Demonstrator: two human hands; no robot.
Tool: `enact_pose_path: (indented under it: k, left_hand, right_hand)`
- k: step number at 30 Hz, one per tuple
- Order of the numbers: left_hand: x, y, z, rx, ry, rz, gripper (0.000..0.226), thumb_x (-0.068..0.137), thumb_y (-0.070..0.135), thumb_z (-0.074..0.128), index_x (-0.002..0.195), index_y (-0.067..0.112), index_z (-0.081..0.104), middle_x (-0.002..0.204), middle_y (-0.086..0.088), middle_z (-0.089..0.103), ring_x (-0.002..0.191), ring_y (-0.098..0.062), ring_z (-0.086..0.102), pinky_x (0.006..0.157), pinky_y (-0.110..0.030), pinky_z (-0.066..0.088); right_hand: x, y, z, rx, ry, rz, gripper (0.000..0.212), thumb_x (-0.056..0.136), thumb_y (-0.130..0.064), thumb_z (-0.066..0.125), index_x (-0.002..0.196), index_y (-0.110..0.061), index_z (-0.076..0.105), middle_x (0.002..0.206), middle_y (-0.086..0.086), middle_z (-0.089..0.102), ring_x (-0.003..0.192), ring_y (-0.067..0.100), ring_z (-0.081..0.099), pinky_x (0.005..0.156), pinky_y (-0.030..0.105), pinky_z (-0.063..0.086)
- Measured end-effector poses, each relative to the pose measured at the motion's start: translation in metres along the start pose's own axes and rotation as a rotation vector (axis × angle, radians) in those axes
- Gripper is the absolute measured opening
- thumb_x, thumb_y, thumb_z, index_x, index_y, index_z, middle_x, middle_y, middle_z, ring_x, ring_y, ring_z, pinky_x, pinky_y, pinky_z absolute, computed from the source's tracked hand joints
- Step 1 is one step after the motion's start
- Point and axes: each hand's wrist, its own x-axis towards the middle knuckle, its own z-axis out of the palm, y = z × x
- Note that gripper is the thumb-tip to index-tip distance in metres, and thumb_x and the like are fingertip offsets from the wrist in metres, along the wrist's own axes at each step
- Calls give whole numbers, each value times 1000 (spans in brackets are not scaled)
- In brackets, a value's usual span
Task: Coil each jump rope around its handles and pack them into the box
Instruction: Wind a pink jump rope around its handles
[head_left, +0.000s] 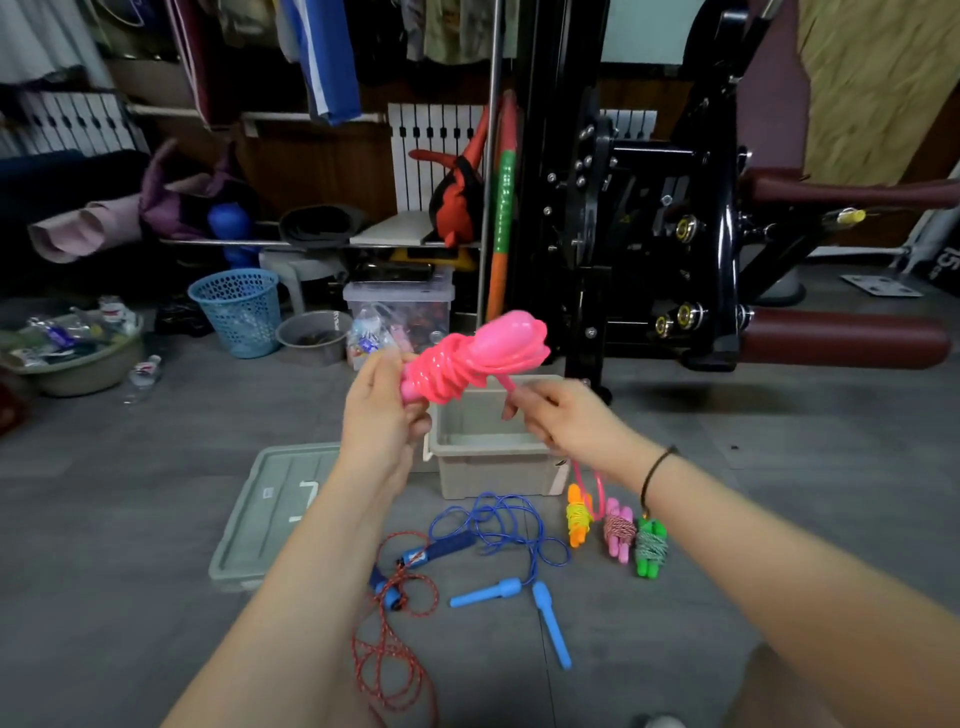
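My left hand (382, 415) grips the handles of a pink jump rope (478, 353), raised above the grey box (488, 457); most of its cord is wound around them. My right hand (550, 415) pinches the loose pink cord, whose tail hangs down past the box's right side. On the floor lie a blue rope with light blue handles (514, 551) and a red speckled rope with dark blue handles (395, 623), both uncoiled. Three coiled ropes lie to the right of the box: orange (578, 517), pink (620, 530) and green (650, 548).
The box's lid (270, 514) lies flat to its left. A black exercise machine (649, 234) stands behind on the right. A blue basket (239, 312), a metal bowl (311, 335), a clear tub (400, 317) and a basin of clutter (72, 353) sit at the back left.
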Motion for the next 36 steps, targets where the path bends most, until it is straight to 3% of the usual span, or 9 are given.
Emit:
enact_pose_path:
  k: [7,10,14,20,22,24,25,27,36]
  left_hand:
    - [17,-22,-22,673,508,180,29,99,25,40,84,8,58,78,-14,60,72,-28,45,61,-31,21]
    - [10,-22,-23,992,327,313,27,100,29,40,98,9,57,84,-22,65,79,-42,55,61,-34,21]
    - [0,-12,-15,1083,-72,532,30,97,39,38,82,15,48,67,-15,60,68,-39,54,57,-36,27]
    - [-28,12,7,311,-405,247,30,99,24,40,75,10,52,52,7,45,45,-9,36,45,-19,30]
    - [-29,12,10,169,-376,133,33,98,26,40,68,19,54,59,-11,41,51,-19,32,51,-27,29]
    - [-27,8,15,53,-263,8,39,97,22,40,60,23,51,55,-9,39,49,-18,28,48,-25,26]
    - [-27,5,18,4,-207,-55,42,98,20,38,58,23,49,49,-1,38,44,-15,27,44,-21,23]
    - [-27,-4,25,-65,-104,-164,38,100,20,36,64,20,45,43,7,34,36,-6,23,36,-15,19]
    - [-30,-36,37,-317,118,-586,35,104,18,27,70,16,35,33,8,31,23,0,22,25,-13,12]
  right_hand:
    - [-54,-14,75,-255,-247,94,13,99,-15,39,95,-17,51,71,-2,57,40,1,55,36,15,36]
    - [-51,-51,56,-644,-236,-55,17,96,-13,46,98,-3,60,91,10,66,81,22,68,63,36,52]
    - [-10,-99,-29,-946,-59,-297,32,82,-51,62,85,-21,73,69,-1,69,68,13,65,71,27,53]
    - [10,-85,-65,-187,-380,-23,22,83,-25,66,73,-7,71,49,-1,59,40,8,46,41,17,39]
    - [10,-70,-34,93,-99,-64,36,83,-33,61,85,4,65,59,-6,63,49,0,52,48,14,43]
    - [19,-43,-8,459,680,-137,22,95,-23,49,93,-5,61,80,-3,65,70,3,60,75,19,52]
    - [10,-41,3,707,667,20,20,98,-11,41,89,-8,59,80,1,60,69,8,58,78,28,53]
    - [-4,-28,29,889,193,188,25,94,0,40,78,-8,57,68,5,48,50,9,48,56,28,52]
    - [-20,4,90,857,837,259,33,89,0,53,57,-6,55,51,2,58,51,12,56,55,27,52]
